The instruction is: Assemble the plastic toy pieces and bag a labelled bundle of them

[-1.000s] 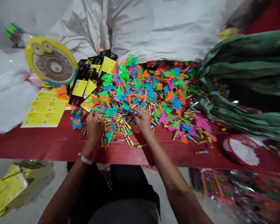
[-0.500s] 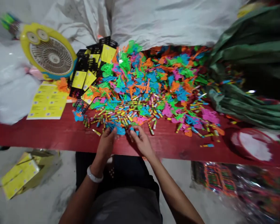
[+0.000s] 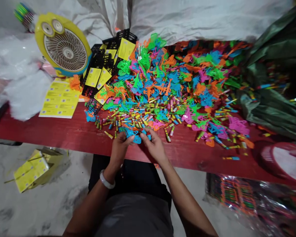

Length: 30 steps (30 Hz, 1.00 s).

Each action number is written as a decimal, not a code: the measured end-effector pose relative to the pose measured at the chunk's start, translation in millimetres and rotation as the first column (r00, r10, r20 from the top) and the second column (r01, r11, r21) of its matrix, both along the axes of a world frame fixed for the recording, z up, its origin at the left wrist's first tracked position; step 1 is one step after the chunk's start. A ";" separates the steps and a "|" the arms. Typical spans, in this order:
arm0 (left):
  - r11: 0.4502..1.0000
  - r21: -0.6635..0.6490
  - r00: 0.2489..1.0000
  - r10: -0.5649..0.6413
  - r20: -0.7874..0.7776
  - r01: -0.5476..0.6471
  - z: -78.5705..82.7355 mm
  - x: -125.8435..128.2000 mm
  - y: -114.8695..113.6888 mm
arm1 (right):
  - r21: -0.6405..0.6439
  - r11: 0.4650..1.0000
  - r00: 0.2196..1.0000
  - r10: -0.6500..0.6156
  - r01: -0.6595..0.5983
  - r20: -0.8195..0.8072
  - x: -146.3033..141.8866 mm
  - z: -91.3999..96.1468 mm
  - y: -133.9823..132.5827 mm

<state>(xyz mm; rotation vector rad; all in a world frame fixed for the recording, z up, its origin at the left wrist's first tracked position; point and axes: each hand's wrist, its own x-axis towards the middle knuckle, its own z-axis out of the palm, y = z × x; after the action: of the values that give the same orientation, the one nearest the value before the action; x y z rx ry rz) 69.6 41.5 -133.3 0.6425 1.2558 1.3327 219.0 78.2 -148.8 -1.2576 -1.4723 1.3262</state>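
Note:
My left hand (image 3: 120, 148) and my right hand (image 3: 155, 147) meet near the front edge of a red table (image 3: 64, 135). Both pinch one blue plastic toy piece (image 3: 135, 137) between their fingertips. Just beyond them spreads a big heap of coloured plastic toy pieces (image 3: 167, 82) in green, orange, blue and pink. Small coloured tubes (image 3: 128, 120) lie scattered along the heap's near edge. A white band sits on my left wrist (image 3: 106, 181).
A yellow fan (image 3: 64, 49) stands at the back left beside black crates with yellow cards (image 3: 106, 69). Yellow label sheets (image 3: 60, 102) lie on the table. Green sacking (image 3: 273, 82) lies right, a red basket (image 3: 283, 161) at the front right. A yellow packet (image 3: 32, 169) lies on the floor.
Both hands drew back from the heap to the table's front edge and came together on a blue piece. The view shifted slightly to the left.

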 end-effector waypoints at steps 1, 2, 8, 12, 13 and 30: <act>1.000 0.007 1.000 0.016 0.018 -0.016 -0.9 -0.3 0.1 | 0.022 1.000 1.000 0.016 -0.016 0.028 -1.7 -0.6 -1.8; 1.000 0.010 0.999 0.026 0.024 -0.026 -1.9 -1.2 0.0 | 0.049 0.999 0.998 0.017 -0.019 0.053 -3.5 -1.6 -4.5; 0.999 -0.036 1.000 -0.007 0.023 0.008 -8.2 -12.4 -5.7 | 0.322 0.945 0.980 -0.117 0.061 0.159 -4.3 -14.4 -16.7; 0.987 -0.140 0.979 -0.051 0.196 0.080 -12.9 -18.0 -9.8 | 0.615 0.781 0.939 -0.123 -0.108 0.321 6.1 -24.1 -15.1; 0.986 -0.149 0.972 -0.046 0.229 0.081 -13.7 -18.4 -10.4 | 0.650 0.737 0.921 -0.100 -0.187 0.378 7.7 -25.1 -15.5; 0.977 -0.134 0.985 0.158 -0.077 -0.167 -4.1 -10.6 -13.3 | 0.221 0.974 0.955 -0.016 -0.052 0.296 -2.6 -14.6 -26.1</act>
<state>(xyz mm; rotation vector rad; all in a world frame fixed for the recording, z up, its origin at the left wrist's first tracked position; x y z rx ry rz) 59.0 28.1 -137.4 0.4968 1.4670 1.3511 216.4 52.1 -163.3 -1.3341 -1.7915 0.9744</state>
